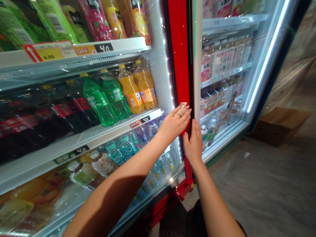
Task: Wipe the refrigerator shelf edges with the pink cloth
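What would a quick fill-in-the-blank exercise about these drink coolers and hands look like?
1. The left hand, with a small white scrap at its fingertips, wears a ____ on one finger.
2. The upright cooler frame beside that hand is coloured ____.
3. Two green Sprite bottles stand between dark cola bottles and two bottles of ____ soda.
4. The box on the floor is made of ____.

Missing words: ring; red; orange; cardboard.

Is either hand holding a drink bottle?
No, the left hand and right hand are at the red frame, apart from the bottles.
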`<control>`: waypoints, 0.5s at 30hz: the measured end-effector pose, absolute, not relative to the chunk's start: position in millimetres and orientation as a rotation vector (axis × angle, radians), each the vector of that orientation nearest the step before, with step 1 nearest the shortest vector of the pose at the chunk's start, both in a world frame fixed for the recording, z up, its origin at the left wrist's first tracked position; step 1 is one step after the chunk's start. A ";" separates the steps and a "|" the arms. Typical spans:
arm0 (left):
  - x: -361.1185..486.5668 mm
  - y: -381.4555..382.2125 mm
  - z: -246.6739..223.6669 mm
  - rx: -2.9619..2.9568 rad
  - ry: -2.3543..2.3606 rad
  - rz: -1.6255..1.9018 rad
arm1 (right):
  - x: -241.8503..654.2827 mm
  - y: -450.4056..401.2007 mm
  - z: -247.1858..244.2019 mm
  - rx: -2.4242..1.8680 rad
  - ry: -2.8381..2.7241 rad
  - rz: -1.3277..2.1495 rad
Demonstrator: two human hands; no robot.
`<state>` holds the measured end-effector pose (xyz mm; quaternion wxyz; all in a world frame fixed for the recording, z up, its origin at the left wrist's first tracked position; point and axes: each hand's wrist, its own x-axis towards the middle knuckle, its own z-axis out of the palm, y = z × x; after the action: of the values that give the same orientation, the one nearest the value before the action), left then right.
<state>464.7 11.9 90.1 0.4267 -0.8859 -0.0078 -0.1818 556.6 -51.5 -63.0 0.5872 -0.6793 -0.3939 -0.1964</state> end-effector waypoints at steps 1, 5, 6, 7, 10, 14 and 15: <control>456.8 12.1 84.1 -2.210 -0.007 -0.436 | 556.5 -51.4 -64.3 -1.594 -0.931 -0.456; 440.9 12.8 82.2 -2.220 -0.055 -0.470 | 553.8 -50.6 -67.4 -1.614 -0.973 -0.438; 442.8 12.5 86.5 -2.230 -0.092 -0.499 | 552.6 -49.8 -67.6 -1.614 -0.980 -0.436; 446.6 11.9 91.5 -2.244 -0.125 -0.528 | 551.4 -48.8 -67.6 -1.615 -0.984 -0.438; 460.6 9.9 101.0 -2.275 -0.184 -0.578 | 548.5 -45.5 -67.5 -1.629 -0.986 -0.460; 454.7 8.7 85.2 -2.288 -0.136 -0.550 | 550.1 -45.7 -69.5 -1.623 -0.996 -0.468; 447.1 8.8 77.5 -2.278 -0.111 -0.545 | 551.4 -47.0 -70.2 -1.622 -0.994 -0.465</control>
<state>447.1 8.8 77.5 0.3878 -0.8954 -0.0438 -0.2144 551.4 -47.0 -70.2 0.5578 -0.6874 -0.4214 -0.1970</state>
